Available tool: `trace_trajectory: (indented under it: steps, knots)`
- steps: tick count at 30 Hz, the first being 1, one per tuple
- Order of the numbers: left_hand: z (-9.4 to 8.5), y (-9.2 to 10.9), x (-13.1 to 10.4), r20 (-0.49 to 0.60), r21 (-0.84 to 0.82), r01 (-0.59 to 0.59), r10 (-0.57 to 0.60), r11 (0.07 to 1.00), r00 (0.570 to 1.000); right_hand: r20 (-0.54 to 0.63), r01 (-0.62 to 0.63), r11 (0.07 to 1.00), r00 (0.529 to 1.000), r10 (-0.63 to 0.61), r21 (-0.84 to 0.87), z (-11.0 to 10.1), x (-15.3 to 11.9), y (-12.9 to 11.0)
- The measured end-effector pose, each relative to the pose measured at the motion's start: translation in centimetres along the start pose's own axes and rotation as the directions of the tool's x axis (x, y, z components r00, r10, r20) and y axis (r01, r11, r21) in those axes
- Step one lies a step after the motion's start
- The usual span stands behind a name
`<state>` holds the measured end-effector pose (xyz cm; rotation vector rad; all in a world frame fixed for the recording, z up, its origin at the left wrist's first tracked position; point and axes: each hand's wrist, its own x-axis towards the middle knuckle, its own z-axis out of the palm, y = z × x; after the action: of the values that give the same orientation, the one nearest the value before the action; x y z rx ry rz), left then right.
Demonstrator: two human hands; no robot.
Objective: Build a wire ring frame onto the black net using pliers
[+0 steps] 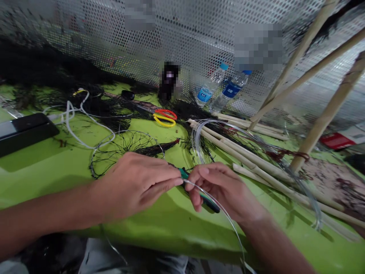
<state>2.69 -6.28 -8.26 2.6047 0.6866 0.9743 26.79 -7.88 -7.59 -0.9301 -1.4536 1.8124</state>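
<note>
My left hand (142,180) is closed, its thumb and forefinger pinching a clear, wire-like line (224,208) over the table. From that pinch the line arcs to the right and drops past the table's front edge. My right hand (218,184) is beside those fingertips, its own fingers curled in behind the line. What they hold, if anything, is hidden. Beneath both hands lies a green-and-black handled tool (211,203), its head covered. A round hoop with black netting (95,158) rests behind my left hand.
Behind are scissors with red and yellow handles (164,118), a coil of clear line (196,140) and wooden sticks (251,163). Two water bottles (207,91) stand against the perforated panel. At left, a white cable (68,121) runs to a black box (28,131). Upright poles (327,114) rise at right.
</note>
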Motion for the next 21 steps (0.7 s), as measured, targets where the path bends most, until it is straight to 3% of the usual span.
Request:
trace_trajectory:
  steps: [2, 4, 11, 18, 21]
  knots:
    - [0.0, 0.0, 0.1, 0.002, 0.002, 0.004, -0.004, 1.000, 1.000, 0.102, -0.157, 0.964, 0.985, 0.137, 0.217, -0.2, 0.5, 0.6]
    - [0.0, 0.0, 0.0, 0.021, -0.019, -0.004, 0.005, 1.000, 1.000, 0.161, -0.223, 0.940, 0.969, 0.186, 0.256, -0.2, 0.9, 1.4]
    - [0.2, -0.1, 0.0, 0.083, -0.012, 0.013, -0.012, 1.000, 0.996, 0.163, -0.190, 0.949, 0.975, 0.152, 0.252, 0.0, 1.0, 3.0]
    - [-0.2, -0.3, 0.2, 0.134, -0.040, 0.040, -0.034, 0.998, 0.990, 0.160, -0.120, 0.987, 0.982, 0.102, 0.108, -0.4, 1.3, 2.0]
    - [-0.4, -0.1, 0.2, 0.139, -0.089, 0.053, -0.040, 0.995, 0.989, 0.159, 0.016, 0.986, 0.987, 0.011, -0.168, -0.3, 1.0, 0.5]
